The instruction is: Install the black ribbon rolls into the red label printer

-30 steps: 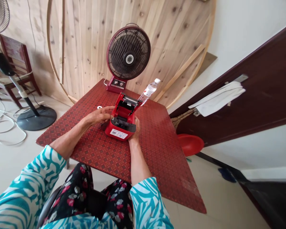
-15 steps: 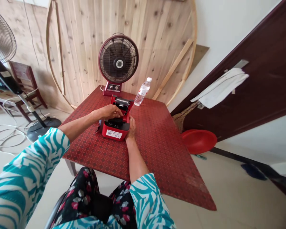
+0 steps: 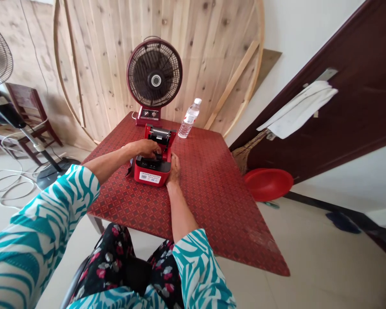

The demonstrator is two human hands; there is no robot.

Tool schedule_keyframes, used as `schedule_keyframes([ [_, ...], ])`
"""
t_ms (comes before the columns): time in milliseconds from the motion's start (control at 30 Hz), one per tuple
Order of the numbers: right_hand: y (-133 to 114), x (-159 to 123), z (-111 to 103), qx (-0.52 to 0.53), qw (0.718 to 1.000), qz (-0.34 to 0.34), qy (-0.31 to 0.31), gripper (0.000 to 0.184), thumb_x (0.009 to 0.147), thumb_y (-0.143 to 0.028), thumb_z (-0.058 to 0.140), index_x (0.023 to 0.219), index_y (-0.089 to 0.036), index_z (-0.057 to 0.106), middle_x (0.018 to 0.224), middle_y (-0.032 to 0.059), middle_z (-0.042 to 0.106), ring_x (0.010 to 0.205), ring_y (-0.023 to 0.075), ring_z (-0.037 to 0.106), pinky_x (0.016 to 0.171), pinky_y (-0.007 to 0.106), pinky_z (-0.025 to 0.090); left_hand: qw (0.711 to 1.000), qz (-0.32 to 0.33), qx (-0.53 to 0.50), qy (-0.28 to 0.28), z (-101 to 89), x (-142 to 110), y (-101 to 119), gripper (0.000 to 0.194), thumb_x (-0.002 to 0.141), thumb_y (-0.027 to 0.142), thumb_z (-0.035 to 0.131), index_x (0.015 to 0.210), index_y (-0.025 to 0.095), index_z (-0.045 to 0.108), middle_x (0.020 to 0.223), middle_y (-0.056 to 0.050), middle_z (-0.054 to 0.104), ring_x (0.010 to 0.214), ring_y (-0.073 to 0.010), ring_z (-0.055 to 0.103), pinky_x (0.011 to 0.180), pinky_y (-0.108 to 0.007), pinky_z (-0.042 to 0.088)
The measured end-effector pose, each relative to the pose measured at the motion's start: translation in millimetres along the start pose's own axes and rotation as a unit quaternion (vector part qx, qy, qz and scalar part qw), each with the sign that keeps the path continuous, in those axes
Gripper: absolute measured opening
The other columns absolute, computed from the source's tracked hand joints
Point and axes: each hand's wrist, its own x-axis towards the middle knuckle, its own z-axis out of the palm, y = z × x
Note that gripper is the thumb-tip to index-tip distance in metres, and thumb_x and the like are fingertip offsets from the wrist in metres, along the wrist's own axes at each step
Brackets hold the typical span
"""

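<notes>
A red and black label printer [image 3: 151, 177] stands on the table with its lid [image 3: 159, 134] raised at the back. A white sticker with print [image 3: 150, 177] is on its front. My left hand [image 3: 148, 148] reaches over the printer from the left, with bent fingers down inside the open compartment. Its fingertips are partly hidden there, and I cannot make out what they pinch. Against the printer's right side, my right hand [image 3: 174, 169] holds the casing, thumb side up. A dark flap or strip [image 3: 129, 167] sticks out at the printer's left.
Behind the printer stands a dark red table fan [image 3: 154, 79]. A clear water bottle [image 3: 189, 119] is to its right. The patterned red table [image 3: 212, 193] narrows to a corner at front right. A red basin [image 3: 270, 184], a broom and a floor fan stand beyond the table.
The view has shifted a little, so everything sits slightly higher and further left. My left fingers have moved slightly inside the compartment. My right hand stays on the printer's side.
</notes>
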Motion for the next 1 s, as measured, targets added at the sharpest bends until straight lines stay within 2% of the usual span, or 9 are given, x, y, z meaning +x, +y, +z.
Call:
schedule_keyframes([
  [267, -8, -5, -2, -0.043, 0.999, -0.019, -0.012, 0.042, 0.092, -0.040, 0.042, 0.115, -0.015, 0.066, 0.125, 0.0124, 0.069, 0.118, 0.0183, 0.060, 0.108, 0.037, 0.045, 0.994, 0.012, 0.068, 0.090, 0.7, -22, 4, 0.040, 0.080, 0.014, 0.064, 0.119, 0.026, 0.069, 0.123, -0.006, 0.071, 0.117, -0.0274, 0.064, 0.096, -0.032, 0.046],
  [367, -7, -5, -5, -0.066, 0.997, -0.031, -0.023, 0.040, 0.094, -0.039, 0.043, 0.116, -0.016, 0.067, 0.127, 0.0122, 0.069, 0.122, 0.0185, 0.058, 0.108, 0.037, 0.045, 0.991, 0.057, 0.024, 0.118, 3.5, -33, 2, 0.038, 0.084, 0.015, 0.062, 0.120, 0.025, 0.067, 0.122, -0.006, 0.071, 0.118, -0.0260, 0.064, 0.101, -0.034, 0.046],
  [433, -6, -5, -6, -0.068, 0.997, -0.035, -0.023, 0.038, 0.094, -0.039, 0.043, 0.115, -0.017, 0.067, 0.127, 0.0119, 0.069, 0.122, 0.0186, 0.058, 0.108, 0.037, 0.045, 0.980, 0.079, -0.052, 0.175, 5.0, -42, -3, 0.035, 0.084, 0.019, 0.064, 0.119, 0.024, 0.066, 0.119, -0.005, 0.072, 0.115, -0.0240, 0.064, 0.103, -0.035, 0.045],
  [500, -3, -4, -6, -0.054, 0.998, -0.032, -0.017, 0.038, 0.093, -0.039, 0.044, 0.115, -0.017, 0.067, 0.127, 0.0117, 0.069, 0.119, 0.0188, 0.060, 0.108, 0.038, 0.045, 0.949, 0.084, -0.163, 0.256, 4.6, -49, -15, 0.034, 0.084, 0.024, 0.066, 0.118, 0.021, 0.064, 0.114, -0.006, 0.072, 0.110, -0.0221, 0.066, 0.101, -0.035, 0.047],
  [600, 1, -2, -5, -0.039, 0.999, -0.022, -0.009, 0.039, 0.092, -0.041, 0.044, 0.115, -0.018, 0.066, 0.124, 0.0092, 0.070, 0.116, 0.0192, 0.063, 0.108, 0.040, 0.044, 0.875, 0.059, -0.314, 0.363, 0.0, -54, -41, 0.041, 0.082, 0.027, 0.070, 0.120, 0.019, 0.057, 0.107, -0.007, 0.070, 0.098, -0.0193, 0.067, 0.090, -0.032, 0.051],
  [667, 3, -1, -5, -0.039, 0.999, -0.018, -0.008, 0.039, 0.091, -0.044, 0.046, 0.115, -0.020, 0.065, 0.121, 0.0072, 0.071, 0.116, 0.0193, 0.063, 0.108, 0.041, 0.045, 0.842, 0.018, -0.347, 0.412, -3.5, -52, -61, 0.047, 0.079, 0.025, 0.071, 0.122, 0.019, 0.054, 0.100, -0.006, 0.069, 0.091, -0.0177, 0.067, 0.083, -0.029, 0.051],
  [733, 3, -1, -5, -0.040, 0.999, -0.015, -0.005, 0.039, 0.091, -0.046, 0.046, 0.114, -0.020, 0.065, 0.119, 0.0065, 0.072, 0.115, 0.0194, 0.063, 0.105, 0.040, 0.046, 0.832, -0.030, -0.336, 0.440, -5.6, -47, -80, 0.045, 0.077, 0.023, 0.069, 0.120, 0.019, 0.054, 0.096, -0.004, 0.067, 0.086, -0.0168, 0.066, 0.078, -0.028, 0.051],
  [867, 1, -2, -5, -0.045, 0.999, -0.015, 0.002, 0.041, 0.091, -0.046, 0.044, 0.114, -0.019, 0.065, 0.120, 0.0084, 0.071, 0.114, 0.0196, 0.063, 0.103, 0.040, 0.048, 0.840, -0.158, -0.254, 0.452, -4.6, -31, -103, 0.032, 0.071, 0.020, 0.070, 0.100, 0.018, 0.057, 0.089, -0.003, 0.066, 0.085, -0.0185, 0.064, 0.077, -0.029, 0.050],
  [1000, -4, -5, -5, -0.053, 0.998, -0.020, -0.002, 0.038, 0.091, -0.044, 0.045, 0.112, -0.020, 0.067, 0.123, 0.0088, 0.071, 0.116, 0.0197, 0.063, 0.106, 0.040, 0.046, 0.884, -0.226, -0.199, 0.357, -1.2, -22, -116, 0.038, 0.059, 0.016, 0.079, 0.088, 0.020, 0.055, 0.086, -0.005, 0.067, 0.101, -0.0272, 0.063, 0.083, -0.034, 0.048],
])
